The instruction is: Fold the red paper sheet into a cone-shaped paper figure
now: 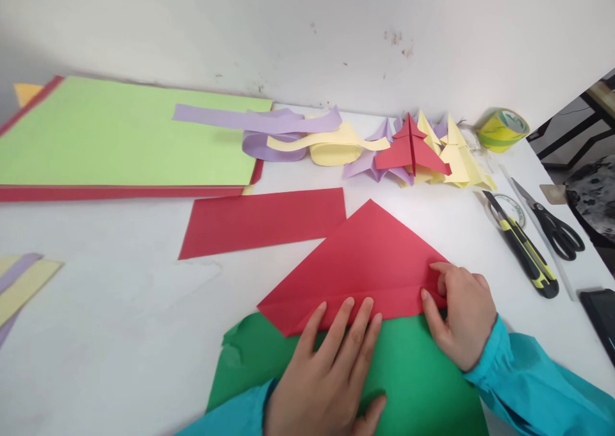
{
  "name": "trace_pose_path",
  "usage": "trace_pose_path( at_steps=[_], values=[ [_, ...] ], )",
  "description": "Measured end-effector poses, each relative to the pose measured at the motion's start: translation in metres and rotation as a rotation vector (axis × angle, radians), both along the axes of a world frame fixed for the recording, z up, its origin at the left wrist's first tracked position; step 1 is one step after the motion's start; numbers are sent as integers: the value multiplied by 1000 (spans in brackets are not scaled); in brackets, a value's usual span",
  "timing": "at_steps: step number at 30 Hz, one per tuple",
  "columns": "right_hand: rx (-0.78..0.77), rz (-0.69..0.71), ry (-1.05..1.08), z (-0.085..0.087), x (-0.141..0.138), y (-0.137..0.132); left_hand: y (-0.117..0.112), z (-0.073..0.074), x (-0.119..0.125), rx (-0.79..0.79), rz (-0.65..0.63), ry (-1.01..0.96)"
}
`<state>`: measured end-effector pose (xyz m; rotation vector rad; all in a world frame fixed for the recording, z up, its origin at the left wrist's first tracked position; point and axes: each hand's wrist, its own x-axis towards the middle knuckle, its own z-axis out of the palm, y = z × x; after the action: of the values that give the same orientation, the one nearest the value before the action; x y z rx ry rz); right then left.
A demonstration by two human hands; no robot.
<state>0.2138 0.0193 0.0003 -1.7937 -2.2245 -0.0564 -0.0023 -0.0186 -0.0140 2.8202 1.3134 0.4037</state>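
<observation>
A folded sheet of red paper (360, 257) lies partly on a green sheet (413, 372), its peak pointing away from me and a fold strip along its near edge. My left hand (331, 365) rests with its fingers stretched out on that near edge. At the right corner of the red paper, my right hand (461, 311) pinches the edge between curled fingers and thumb. Beyond the folded sheet lies a flat red paper strip (269, 221).
Light green sheets (144, 138) lie at the far left, with curled purple strips (259, 120) over them. Folded paper planes (410, 148) stand along the wall beside a yellow tape roll (502, 130). A utility knife (523, 247) and black-handled scissors (552, 225) lie at right.
</observation>
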Motion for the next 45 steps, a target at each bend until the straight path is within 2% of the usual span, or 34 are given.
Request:
trace_pose_path(
  at_steps=[4,7,10,13,17,20,25,29,39,45],
  values=[
    [16,19,25,1,2,1,0,2,1,-33,12,18],
    [126,76,-30,8,1,1,-1,3,1,-36,3,24],
    [260,282,-90,13,-4,-3,-1,3,1,-18,-3,20],
    [239,530,3,9,-14,-7,-1,3,0,-10,-12,35],
    [210,647,75,-4,-24,-9,0,4,0,-17,-22,51],
    [207,661,90,-9,-25,-9,-2,5,1,-24,-25,50],
    [165,645,124,-8,-23,-8,-5,2,3,-63,25,69],
    [118,641,166,-6,-23,-6,-5,-2,2,-19,-25,40],
    [101,640,102,-7,-23,-5,-5,-1,2,41,-12,13],
    [113,645,66,-5,-23,-6,-6,-3,1,15,-23,38]
  ],
)
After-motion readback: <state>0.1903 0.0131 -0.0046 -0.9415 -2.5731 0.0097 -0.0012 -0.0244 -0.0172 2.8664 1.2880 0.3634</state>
